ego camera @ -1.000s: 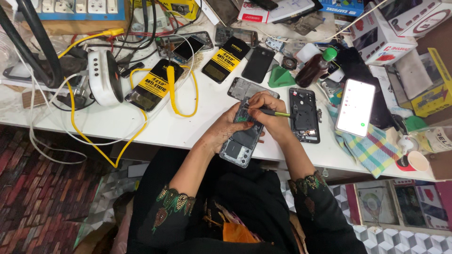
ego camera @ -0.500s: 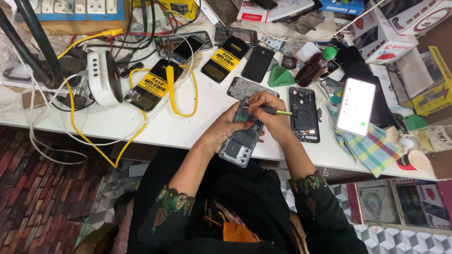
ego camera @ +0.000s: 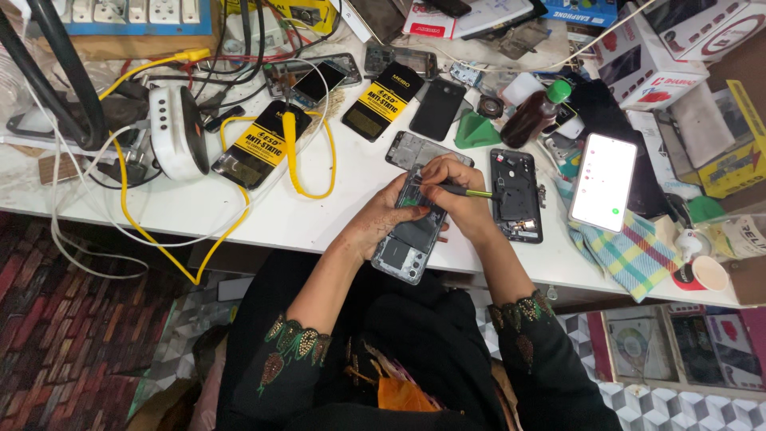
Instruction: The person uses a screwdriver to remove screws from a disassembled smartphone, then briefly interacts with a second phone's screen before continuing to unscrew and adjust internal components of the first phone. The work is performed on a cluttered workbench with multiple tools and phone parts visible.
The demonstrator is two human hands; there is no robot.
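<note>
Opened phone [ego camera: 411,235], its back cover off, sits tilted over the near edge of the white desk [ego camera: 319,219], just below the picture's centre. From the head view, the left hand [ego camera: 379,223] cradles it from nine o'clock, its grip wrapped around the phone's edge. The right hand [ego camera: 455,187], at one o'clock of the phone, has its grip pinched on a green-handled screwdriver [ego camera: 459,191] whose tip touches the phone's upper part. At three o'clock lie a black phone frame [ego camera: 516,195] and a lit phone [ego camera: 602,182].

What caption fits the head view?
Left hand holds an opened phone; right hand works a yellow-green screwdriver on it.
</note>
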